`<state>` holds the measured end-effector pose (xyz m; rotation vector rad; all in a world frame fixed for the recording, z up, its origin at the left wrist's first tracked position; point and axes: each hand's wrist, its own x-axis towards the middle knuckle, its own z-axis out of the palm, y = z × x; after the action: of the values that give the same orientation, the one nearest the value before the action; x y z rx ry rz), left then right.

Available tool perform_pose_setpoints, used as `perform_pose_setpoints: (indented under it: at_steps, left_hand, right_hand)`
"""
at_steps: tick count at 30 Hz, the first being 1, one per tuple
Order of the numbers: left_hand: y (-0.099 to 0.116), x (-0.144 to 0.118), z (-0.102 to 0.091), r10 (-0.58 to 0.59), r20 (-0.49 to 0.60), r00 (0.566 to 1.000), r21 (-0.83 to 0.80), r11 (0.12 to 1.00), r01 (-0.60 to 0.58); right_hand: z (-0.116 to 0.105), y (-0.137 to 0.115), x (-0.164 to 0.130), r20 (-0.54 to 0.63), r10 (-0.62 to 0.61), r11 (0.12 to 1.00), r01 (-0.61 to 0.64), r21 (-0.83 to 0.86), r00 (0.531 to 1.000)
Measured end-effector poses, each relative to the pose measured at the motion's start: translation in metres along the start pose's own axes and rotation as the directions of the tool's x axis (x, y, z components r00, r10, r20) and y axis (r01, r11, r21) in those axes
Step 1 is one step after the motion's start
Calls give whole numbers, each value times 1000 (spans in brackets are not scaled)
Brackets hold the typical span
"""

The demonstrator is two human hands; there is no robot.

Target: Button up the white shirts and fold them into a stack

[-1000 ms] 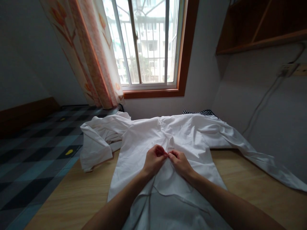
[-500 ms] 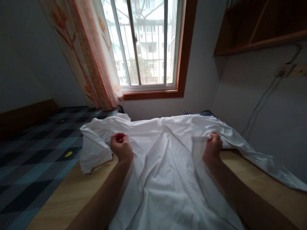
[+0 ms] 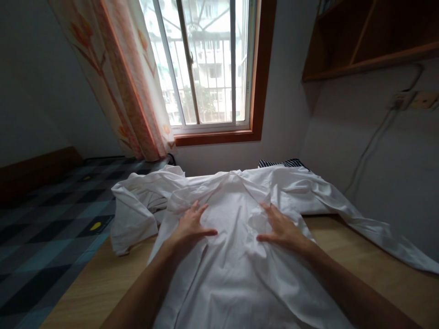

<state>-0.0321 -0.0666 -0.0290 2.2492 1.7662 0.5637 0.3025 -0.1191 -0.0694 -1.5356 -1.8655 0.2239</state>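
A white long-sleeved shirt [image 3: 229,269] lies spread over a light wooden table, wrinkled, with its lower part running toward me. My left hand [image 3: 194,224] rests on the left side of the shirt's body, thumb and fingers apart. On the right side, my right hand [image 3: 277,226] touches the cloth with its fingers spread, beside a raised fold. One sleeve is bunched at the left; the other stretches out along the table's right side.
The wooden table [image 3: 113,278] shows on both sides of the shirt. A bed with a checked cover [image 3: 51,246] adjoins it at left. A striped cloth [image 3: 283,163] lies at the back. Beyond are a curtain [image 3: 126,91], a window and a wall shelf [image 3: 363,64].
Both hands have let go of the pinched shirt edges, opened and moved inward. The side panels now lie folded in toward the middle of the shirt.
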Motion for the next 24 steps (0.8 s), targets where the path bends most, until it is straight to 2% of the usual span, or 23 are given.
perform_pose_setpoints:
  at_steps: [1,2,5,8,10,12,14,15,16,17,19,20,22,24]
  left_hand:
    - [5,-4,9,-3,83,997,73,997,-3]
    - [10,-7,16,0,127,992,134,991,-17]
    - [20,-15,25,1,86,996,236,972,-22]
    - [24,-16,27,-13,84,996,239,971,-7]
    - [24,-15,31,30,110,994,193,980,-51]
    - [25,-15,36,85,85,993,96,991,-93]
    - [32,-16,38,97,54,994,-98,991,-92]
    - [37,-18,36,84,64,994,-249,966,-66]
    - [45,-22,32,67,95,993,-426,904,-20]
    - [56,-27,25,55,145,988,-603,797,44]
    - [80,-42,8,90,274,957,-842,503,194]
    - [94,-51,-1,149,331,932,-888,383,255]
    - [121,-70,-15,345,411,844,-903,281,325]
    - [142,-86,-21,551,430,715,-902,290,319]
  right_hand:
    - [8,-5,-5,111,-6,994,17,-104,994]
    - [15,-10,-9,175,3,983,29,-181,985]
    - [29,-20,-18,164,-15,951,65,-303,986]
    - [36,-24,-20,150,-42,956,83,-280,988]
    - [37,-27,-21,178,-50,967,92,-238,983]
    - [35,-32,-21,225,-57,984,93,-153,973]
    - [28,-37,-23,280,-86,996,91,-5,956]
    - [24,-38,-23,297,-124,991,106,76,947]
    - [20,-39,-24,302,-182,979,144,144,936]
    - [16,-39,-25,289,-248,962,199,187,925]
    - [10,-36,-27,209,-363,925,326,194,908]
    - [9,-34,-28,156,-395,913,368,176,905]
    - [10,-31,-31,49,-380,915,368,162,924]
    - [17,-32,-33,10,-293,932,283,225,956]
